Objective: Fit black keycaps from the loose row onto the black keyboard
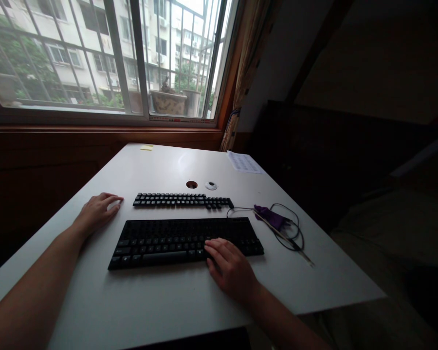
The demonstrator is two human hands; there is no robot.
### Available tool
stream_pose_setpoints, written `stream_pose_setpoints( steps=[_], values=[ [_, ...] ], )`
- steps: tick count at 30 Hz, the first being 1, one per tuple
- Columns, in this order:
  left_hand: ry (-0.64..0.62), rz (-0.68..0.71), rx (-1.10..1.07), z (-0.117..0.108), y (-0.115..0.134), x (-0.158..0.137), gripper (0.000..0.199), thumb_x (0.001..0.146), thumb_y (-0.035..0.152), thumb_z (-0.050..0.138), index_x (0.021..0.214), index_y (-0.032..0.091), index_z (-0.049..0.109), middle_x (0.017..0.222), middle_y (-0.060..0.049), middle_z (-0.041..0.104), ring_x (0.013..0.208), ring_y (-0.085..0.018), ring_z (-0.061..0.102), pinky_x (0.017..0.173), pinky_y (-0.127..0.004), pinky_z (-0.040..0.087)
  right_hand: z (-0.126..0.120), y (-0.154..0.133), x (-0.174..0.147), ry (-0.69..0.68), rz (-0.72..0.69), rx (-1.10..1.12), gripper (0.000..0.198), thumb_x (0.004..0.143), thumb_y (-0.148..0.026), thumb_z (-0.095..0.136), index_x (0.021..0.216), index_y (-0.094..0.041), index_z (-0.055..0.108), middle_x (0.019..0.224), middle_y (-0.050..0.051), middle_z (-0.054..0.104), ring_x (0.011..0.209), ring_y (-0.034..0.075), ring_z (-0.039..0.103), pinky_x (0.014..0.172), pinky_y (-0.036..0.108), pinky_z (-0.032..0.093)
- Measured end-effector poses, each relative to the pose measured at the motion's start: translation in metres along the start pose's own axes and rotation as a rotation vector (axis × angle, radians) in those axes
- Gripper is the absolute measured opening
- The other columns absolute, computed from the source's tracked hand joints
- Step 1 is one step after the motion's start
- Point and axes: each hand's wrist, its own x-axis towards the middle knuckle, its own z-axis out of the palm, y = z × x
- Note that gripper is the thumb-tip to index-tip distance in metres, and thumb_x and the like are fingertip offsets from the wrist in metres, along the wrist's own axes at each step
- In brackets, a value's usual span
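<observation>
A black keyboard (160,256) lies flat on the white desk (146,306). Its front rows carry keycaps, while the upper part looks dark and bare of them. My right hand (229,267) rests over the keyboard's front right part, fingers stretched across the keys and thumb apart near the front edge. Its fingertips touch the keys; whatever is under them is hidden. Behind the keyboard, loose black keycaps (171,200) stand in several close rows. To the left of these rows, my left hand (99,211) lies open on the desk, holding nothing.
On the right are a coiled black cable (298,231), a purple cloth piece (270,218) and a thin stick (295,245). Farther back are a desk hole (191,184), a white round cover (210,185), printed paper (245,163) and a yellow note (146,147). A barred window stands beyond.
</observation>
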Motion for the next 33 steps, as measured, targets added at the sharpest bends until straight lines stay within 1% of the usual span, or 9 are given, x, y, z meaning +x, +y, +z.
stream_pose_setpoints(
  steps=[2,6,9,12,17,22,26,30,33],
  values=[
    [0.002,-0.008,0.006,0.0,0.0,0.0,0.052,0.091,0.055,0.047,0.124,0.029,0.078,0.13,-0.01,0.07,0.114,-0.032,0.067,0.104,-0.047,0.052,-0.001,0.0,0.0,0.025,-0.011,0.007,0.031,0.098,-0.013,0.059,0.126,-0.016,0.069,0.123,0.012,0.076,0.113,0.029,0.07,0.103,0.051,0.062],
    [0.013,0.001,-0.002,-0.001,0.001,0.0,0.051,0.09,0.054,0.048,0.123,0.029,0.079,0.129,-0.01,0.07,0.111,-0.032,0.067,0.102,-0.048,0.053,-0.001,-0.001,0.001,0.03,-0.025,0.046,0.026,0.097,-0.012,0.059,0.12,-0.017,0.071,0.114,0.011,0.077,0.106,0.027,0.07,0.094,0.045,0.065],
    [0.013,-0.003,-0.029,-0.002,0.003,-0.001,0.05,0.091,0.054,0.049,0.122,0.029,0.078,0.129,-0.009,0.071,0.108,-0.03,0.067,0.099,-0.045,0.054,-0.001,-0.002,0.001,0.037,-0.037,0.065,0.027,0.097,-0.009,0.059,0.12,-0.016,0.071,0.113,0.011,0.077,0.105,0.026,0.069,0.094,0.044,0.064],
    [0.016,-0.013,-0.045,-0.004,0.006,-0.001,0.048,0.09,0.055,0.05,0.12,0.031,0.079,0.127,-0.008,0.071,0.106,-0.029,0.067,0.097,-0.043,0.055,-0.001,-0.002,0.001,0.039,-0.051,0.083,0.026,0.096,-0.009,0.059,0.118,-0.016,0.072,0.109,0.01,0.077,0.101,0.025,0.069,0.09,0.042,0.065],
    [0.032,-0.012,-0.059,-0.007,0.009,-0.001,0.046,0.089,0.056,0.051,0.116,0.031,0.079,0.124,-0.007,0.072,0.108,-0.03,0.067,0.099,-0.043,0.054,-0.002,-0.003,0.002,0.044,-0.055,0.104,0.026,0.097,-0.007,0.059,0.118,-0.017,0.071,0.108,0.01,0.077,0.099,0.024,0.069,0.09,0.04,0.064],
    [0.023,-0.022,-0.059,-0.008,0.011,-0.001,0.045,0.088,0.056,0.053,0.116,0.032,0.079,0.122,-0.007,0.073,0.109,-0.03,0.067,0.1,-0.043,0.054,-0.003,-0.003,0.002,0.062,-0.064,0.117,0.025,0.096,-0.006,0.059,0.115,-0.016,0.072,0.105,0.009,0.076,0.096,0.023,0.068,0.087,0.039,0.064],
    [0.015,-0.023,-0.041,-0.007,0.009,-0.001,0.046,0.089,0.054,0.052,0.12,0.032,0.078,0.125,-0.007,0.072,0.112,-0.031,0.066,0.103,-0.046,0.053,-0.003,-0.003,0.002,0.065,-0.063,0.123,0.025,0.095,-0.007,0.059,0.114,-0.017,0.072,0.104,0.009,0.076,0.096,0.023,0.068,0.087,0.039,0.064],
    [-0.006,-0.004,-0.021,-0.005,0.006,-0.002,0.051,0.092,0.054,0.048,0.124,0.028,0.077,0.13,-0.011,0.069,0.114,-0.033,0.065,0.105,-0.049,0.052,-0.003,-0.004,0.003,0.065,-0.053,0.126,0.026,0.094,-0.007,0.059,0.114,-0.018,0.073,0.104,0.009,0.077,0.096,0.024,0.069,0.087,0.039,0.065],
    [0.004,-0.01,-0.028,-0.005,0.007,-0.002,0.05,0.091,0.053,0.048,0.122,0.029,0.078,0.129,-0.01,0.07,0.113,-0.032,0.066,0.104,-0.048,0.052,-0.004,-0.004,0.003,0.067,-0.058,0.129,0.027,0.094,-0.007,0.059,0.115,-0.019,0.073,0.103,0.008,0.077,0.095,0.023,0.069,0.087,0.039,0.065]
  ],
)
